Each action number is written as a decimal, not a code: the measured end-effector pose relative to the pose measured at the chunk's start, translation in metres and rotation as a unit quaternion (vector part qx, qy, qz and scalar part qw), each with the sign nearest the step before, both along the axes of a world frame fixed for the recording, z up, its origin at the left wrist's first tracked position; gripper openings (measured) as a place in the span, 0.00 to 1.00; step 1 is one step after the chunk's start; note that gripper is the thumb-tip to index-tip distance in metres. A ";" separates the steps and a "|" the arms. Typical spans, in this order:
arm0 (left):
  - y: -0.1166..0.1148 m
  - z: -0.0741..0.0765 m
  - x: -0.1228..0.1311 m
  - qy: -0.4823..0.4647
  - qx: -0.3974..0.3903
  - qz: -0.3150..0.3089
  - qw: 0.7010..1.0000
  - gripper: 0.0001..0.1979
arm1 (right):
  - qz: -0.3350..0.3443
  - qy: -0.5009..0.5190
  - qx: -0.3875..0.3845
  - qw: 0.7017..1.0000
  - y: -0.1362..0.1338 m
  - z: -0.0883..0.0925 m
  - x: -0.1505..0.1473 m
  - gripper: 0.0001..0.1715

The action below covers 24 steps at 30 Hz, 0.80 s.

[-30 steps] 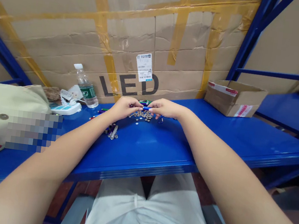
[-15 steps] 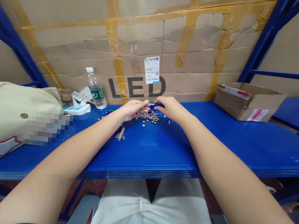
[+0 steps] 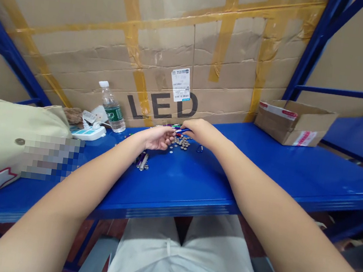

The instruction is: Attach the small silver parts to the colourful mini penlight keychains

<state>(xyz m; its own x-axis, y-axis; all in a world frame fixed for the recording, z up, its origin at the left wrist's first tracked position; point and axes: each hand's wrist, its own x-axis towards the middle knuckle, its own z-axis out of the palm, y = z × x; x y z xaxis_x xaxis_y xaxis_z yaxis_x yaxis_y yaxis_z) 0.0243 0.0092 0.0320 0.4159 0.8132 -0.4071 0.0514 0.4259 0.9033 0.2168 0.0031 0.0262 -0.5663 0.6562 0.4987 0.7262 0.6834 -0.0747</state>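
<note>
A slim blue metal tube [image 3: 183,131], like a small penlight, is held in my right hand [image 3: 200,131], fingers closed round its right part. At the tube's left end, the thumb and fingers of my left hand [image 3: 160,138] are pinched together, the other fingers curled; what lies between them is too small to make out. Just below the hands is a heap of small round silver discs [image 3: 183,143], like button cells. A small blue clip [image 3: 200,148] lies to its right. Silver and purple tubes [image 3: 144,161] lie nearer me, and more coloured tubes [image 3: 176,126] lie behind the hands.
A water bottle [image 3: 112,108] stands at the back left beside a white power strip [image 3: 88,132]. A beige bag [image 3: 4,130] fills the left side. An open cardboard box [image 3: 293,124] sits at the back right. Behind the blue table [image 3: 174,188] rises a large taped carton [image 3: 164,67].
The blue tube has tilted, its silver left end now hidden at my left fingertips. My left fingers have curled more. The whole view has shifted slightly.
</note>
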 end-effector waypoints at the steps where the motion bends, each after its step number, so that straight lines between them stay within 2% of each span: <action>1: -0.001 0.000 0.001 -0.003 -0.005 -0.004 1.000 0.14 | 0.000 -0.001 -0.002 1.000 0.000 0.000 0.000 0.10; 11: -0.001 -0.010 0.010 0.011 0.080 0.037 0.996 0.12 | -0.012 0.030 -0.029 0.999 0.002 -0.004 -0.005 0.06; 15: -0.002 -0.011 0.012 0.059 0.195 0.045 0.978 0.09 | 0.017 0.103 -0.099 0.990 0.004 -0.009 -0.004 0.11; 19: -0.001 -0.011 0.006 0.151 0.340 -0.015 0.928 0.10 | 0.072 0.204 -0.237 0.947 0.001 -0.009 -0.001 0.13; 24: 0.004 -0.011 -0.005 0.246 0.486 -0.099 0.833 0.12 | 0.132 0.263 -0.395 0.870 -0.003 -0.007 0.006 0.14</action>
